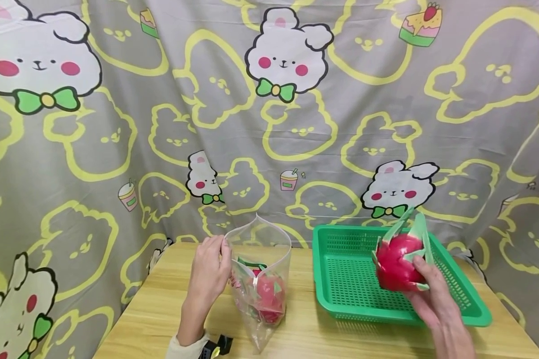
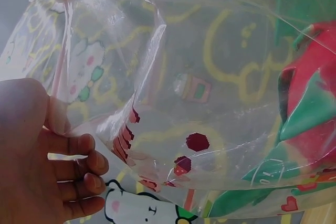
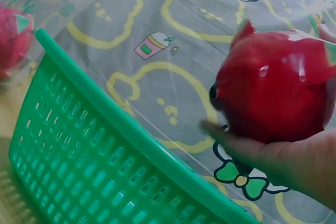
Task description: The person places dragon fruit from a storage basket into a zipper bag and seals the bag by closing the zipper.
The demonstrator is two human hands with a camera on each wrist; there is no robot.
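Note:
My left hand (image 1: 209,271) pinches the edge of a clear zip bag (image 1: 262,254), whose mouth gapes upward. Inside the bag sits one red dragon fruit (image 1: 271,294) with green scales, low down; the left wrist view shows it at the right through the plastic. My right hand (image 1: 437,296) grips a second dragon fruit (image 1: 400,262), raised over the right part of a green basket (image 1: 337,315). In the right wrist view, the fingers (image 3: 262,153) lie under this glossy fruit (image 3: 278,87). Its long green leaf tips point up in the head view.
The green basket with slotted walls stands on the right of the wooden table (image 1: 305,334), beside the bag. Behind the table hangs a grey curtain (image 1: 233,124) printed with rabbits. A black strap (image 1: 215,348) is on the left wrist.

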